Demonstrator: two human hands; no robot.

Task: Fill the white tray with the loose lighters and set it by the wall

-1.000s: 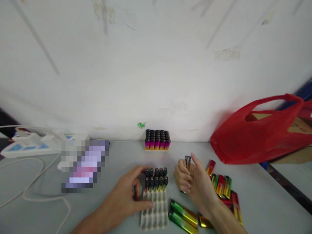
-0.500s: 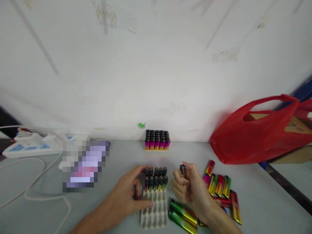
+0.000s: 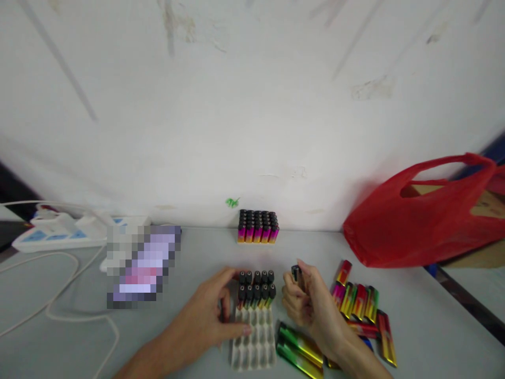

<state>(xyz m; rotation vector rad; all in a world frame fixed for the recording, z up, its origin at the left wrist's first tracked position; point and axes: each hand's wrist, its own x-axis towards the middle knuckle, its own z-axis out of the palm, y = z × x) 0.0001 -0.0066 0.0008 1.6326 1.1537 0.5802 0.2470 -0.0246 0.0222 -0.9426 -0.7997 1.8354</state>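
Observation:
A white molded tray (image 3: pixel 253 345) lies on the table with two rows of black-topped lighters (image 3: pixel 257 291) standing in its far end; its nearer slots hold nothing. My left hand (image 3: pixel 215 310) is at the tray's left side, the thumb resting over the slots and the index finger against the back lighters. To the right of the tray, my right hand (image 3: pixel 305 297) is closed around a lighter (image 3: pixel 296 272), its dark top poking out between thumb and fingers. Below and beside that hand lie loose green-gold lighters (image 3: pixel 300 347) and red-gold ones (image 3: pixel 359 301), partly hidden by the wrist.
Against the wall stands a block of pink-and-orange lighters (image 3: pixel 258 227). A red plastic bag (image 3: pixel 414 221) with cardboard in it sits at right. On the left are a power strip (image 3: pixel 59 239), white cables and a blurred-out phone-like device (image 3: pixel 145 266).
The view has shifted slightly, so everything appears a little further right. Both hands keep nearly the same pose, and the lighter stays in my right hand.

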